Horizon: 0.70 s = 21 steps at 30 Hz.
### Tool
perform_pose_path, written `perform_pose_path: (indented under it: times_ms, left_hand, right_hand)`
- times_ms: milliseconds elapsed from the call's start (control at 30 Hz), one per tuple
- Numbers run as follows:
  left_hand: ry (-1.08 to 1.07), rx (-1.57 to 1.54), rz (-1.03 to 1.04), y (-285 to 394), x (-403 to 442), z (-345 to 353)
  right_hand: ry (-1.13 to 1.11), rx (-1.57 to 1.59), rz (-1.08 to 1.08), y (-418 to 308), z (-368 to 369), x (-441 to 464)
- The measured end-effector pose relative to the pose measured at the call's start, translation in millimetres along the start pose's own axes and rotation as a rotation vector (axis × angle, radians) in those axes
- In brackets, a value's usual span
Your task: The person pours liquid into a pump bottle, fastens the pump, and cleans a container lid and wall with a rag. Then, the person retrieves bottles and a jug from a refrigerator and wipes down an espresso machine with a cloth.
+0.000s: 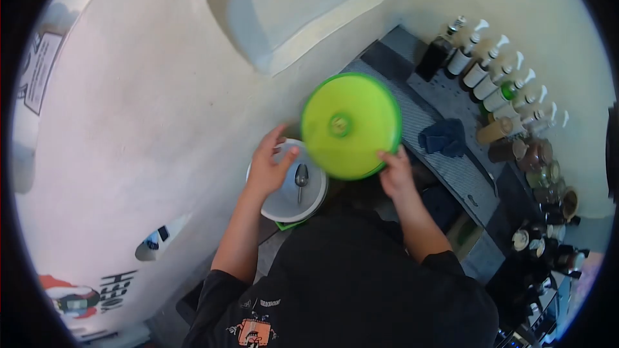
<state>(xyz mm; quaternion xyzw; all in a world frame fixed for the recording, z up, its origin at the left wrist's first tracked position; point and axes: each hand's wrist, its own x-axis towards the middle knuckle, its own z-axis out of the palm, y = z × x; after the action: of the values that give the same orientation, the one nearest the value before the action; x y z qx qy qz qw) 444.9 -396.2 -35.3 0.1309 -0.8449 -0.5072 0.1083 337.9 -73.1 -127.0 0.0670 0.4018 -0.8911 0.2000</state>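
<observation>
My right hand (398,175) grips the lower right edge of a round, bright green lid (354,103), thumb on its top face. The lid is raised beside a white bucket (311,209) and overlaps its upper right side from this view. Inside the uncovered bucket lies a dark metal scoop (302,176), its thin handle pointing toward me. Over the bucket's left rim is my left hand (271,162), fingers and thumb apart, holding nothing; whether it touches the rim I cannot tell. Something green (288,225) shows at the bucket's base.
On the right, a counter with a ribbed dark mat (412,103) carries a crumpled dark blue cloth (443,138). Several pump bottles (477,76) and jars (537,154) line the wall behind it. A pale plaster wall (148,103) rises close on the left.
</observation>
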Motion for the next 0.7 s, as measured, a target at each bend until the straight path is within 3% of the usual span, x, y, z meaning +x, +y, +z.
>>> perform_pose_path:
  times_ms: [67, 133, 200, 333, 400, 467, 567, 667, 700]
  left_hand:
    - [0.061, 0.027, -0.058, -30, -10, -23]
    - [0.109, 0.281, -0.292, -65, -39, -42]
    - [0.015, 0.429, -0.365, -112, -69, -49]
    - [0.082, 0.538, -0.399, -165, -119, -25]
    - [0.127, 0.679, -0.666, -192, -135, -5]
    - [0.082, 0.665, -0.599, -228, -151, 6]
    - [0.085, 0.490, -0.635, -204, -154, 23]
    - [0.140, 0.502, -0.551, -201, -150, 29]
    - [0.122, 0.536, -0.637, -190, -147, 28]
  right_hand:
    - [0.040, 0.019, -0.055, -14, -23, 21]
    - [0.104, 0.082, -0.085, -27, -36, 42]
    - [0.115, 0.105, -0.090, -31, -58, 65]
    - [0.164, 0.324, -0.048, -25, -93, 111]
    - [0.223, 0.363, 0.041, -20, -99, 123]
    - [0.342, 0.065, 0.168, -11, -111, 130]
    - [0.380, -0.189, 0.434, -21, -90, 111]
    - [0.351, -0.140, 0.344, -13, -95, 103]
    - [0.377, -0.075, 0.258, -12, -94, 100]
